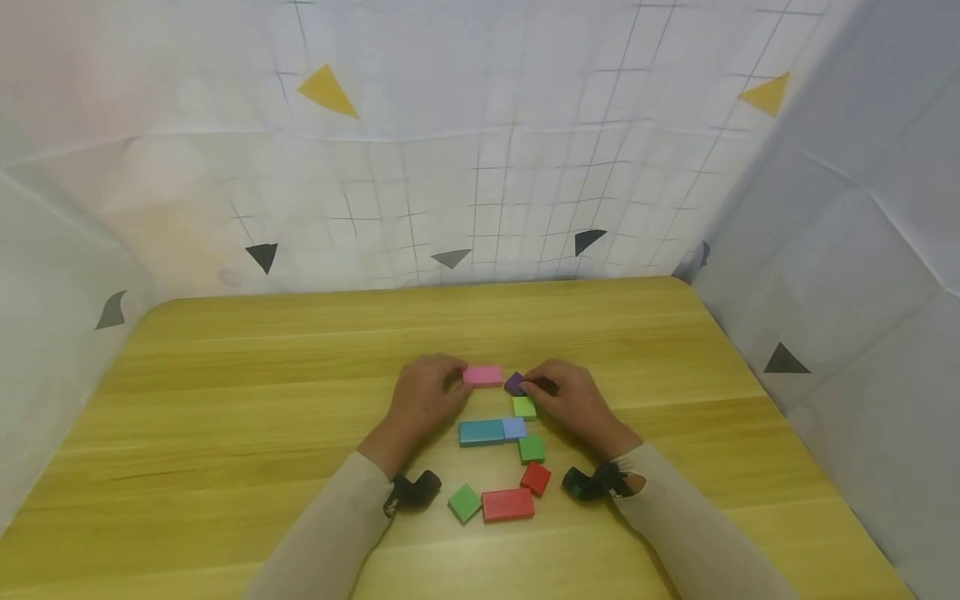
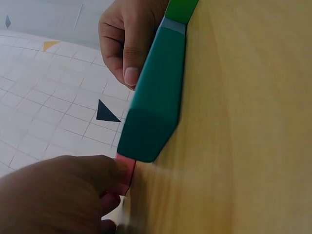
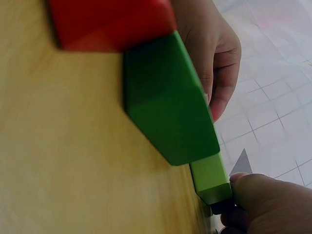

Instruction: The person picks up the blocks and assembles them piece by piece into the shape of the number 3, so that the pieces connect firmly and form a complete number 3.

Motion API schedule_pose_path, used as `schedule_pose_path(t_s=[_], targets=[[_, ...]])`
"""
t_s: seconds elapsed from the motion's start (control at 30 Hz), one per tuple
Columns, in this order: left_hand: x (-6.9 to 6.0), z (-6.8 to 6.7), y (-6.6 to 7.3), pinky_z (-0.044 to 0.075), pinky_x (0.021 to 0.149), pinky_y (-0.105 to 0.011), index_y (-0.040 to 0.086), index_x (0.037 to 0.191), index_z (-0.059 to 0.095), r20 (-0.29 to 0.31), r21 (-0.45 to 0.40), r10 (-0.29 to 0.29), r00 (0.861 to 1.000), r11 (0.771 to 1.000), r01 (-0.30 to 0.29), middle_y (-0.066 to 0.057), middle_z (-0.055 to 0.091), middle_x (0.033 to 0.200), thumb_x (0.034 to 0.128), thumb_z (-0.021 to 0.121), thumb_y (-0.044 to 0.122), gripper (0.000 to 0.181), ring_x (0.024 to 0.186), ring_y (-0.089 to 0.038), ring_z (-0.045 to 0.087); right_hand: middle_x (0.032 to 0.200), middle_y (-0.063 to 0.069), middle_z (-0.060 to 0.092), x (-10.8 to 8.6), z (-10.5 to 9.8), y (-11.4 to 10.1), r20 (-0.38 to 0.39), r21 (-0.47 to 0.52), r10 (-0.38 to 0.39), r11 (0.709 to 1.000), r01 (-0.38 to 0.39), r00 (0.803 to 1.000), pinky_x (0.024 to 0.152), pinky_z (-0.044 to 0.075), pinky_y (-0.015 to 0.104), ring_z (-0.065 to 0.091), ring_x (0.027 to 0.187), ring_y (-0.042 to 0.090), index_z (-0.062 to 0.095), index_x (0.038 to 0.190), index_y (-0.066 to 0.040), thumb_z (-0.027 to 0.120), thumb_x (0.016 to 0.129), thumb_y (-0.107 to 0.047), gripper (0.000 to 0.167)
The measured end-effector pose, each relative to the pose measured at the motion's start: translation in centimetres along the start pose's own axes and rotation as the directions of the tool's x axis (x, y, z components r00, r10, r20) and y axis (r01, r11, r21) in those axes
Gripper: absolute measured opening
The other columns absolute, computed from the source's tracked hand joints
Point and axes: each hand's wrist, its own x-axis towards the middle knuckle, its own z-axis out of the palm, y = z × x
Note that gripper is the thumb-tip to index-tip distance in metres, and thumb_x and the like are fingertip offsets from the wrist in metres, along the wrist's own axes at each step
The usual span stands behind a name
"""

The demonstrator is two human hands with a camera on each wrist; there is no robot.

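At the far end of a row of wooden blocks, my left hand (image 1: 426, 392) pinches the left end of a pink block (image 1: 486, 377) between thumb and fingers. To its right, my right hand (image 1: 572, 398) holds a small purple block (image 1: 513, 384), turned at an angle; a narrow gap parts it from the pink one. Just nearer lies a lime green block (image 1: 524, 407). A teal block (image 1: 482, 432) touches a light blue block (image 1: 514, 428), with a green block (image 1: 532, 450) below. In the right wrist view the right fingers partly hide the purple block.
Nearer the person lie a small tilted red block (image 1: 536, 479), a long red block (image 1: 507, 505) and a green block (image 1: 465, 503) turned cornerwise. All rest on a wooden table (image 1: 225, 400). White patterned sheeting (image 1: 420, 183) hangs behind it and at both sides.
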Motion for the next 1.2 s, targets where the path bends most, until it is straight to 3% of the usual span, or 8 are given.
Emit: schedule_pose_path(t_s=[0.9,1.2], targets=[[0.46,0.54,0.38,0.047,0.095,-0.044,0.018,0.116,0.073,0.008,0.023,-0.012,1.000,1.000,0.011,0.002,0.072,0.115,0.0902,0.070,0.039,0.033,0.107,-0.020,0.062,0.091,-0.007,0.071,0.04,-0.11,-0.29,0.005,-0.016,0.003,1.000,-0.003,1.000,0.076,0.055,0.032,0.064,0.085,0.008,0.076,0.096,-0.016,0.073,0.092,-0.023,0.009],[0.48,0.45,0.39,0.049,0.093,-0.044,0.017,0.115,0.073,0.000,0.037,0.015,1.000,0.999,-0.015,0.001,0.073,0.114,0.0897,0.072,0.037,0.033,0.105,-0.022,0.064,0.092,-0.007,0.071,-0.06,-0.08,-0.25,0.004,-0.015,-0.007,1.000,0.007,1.000,0.076,0.056,0.032,0.064,0.085,0.008,0.076,0.097,-0.015,0.073,0.092,-0.023,0.009]])
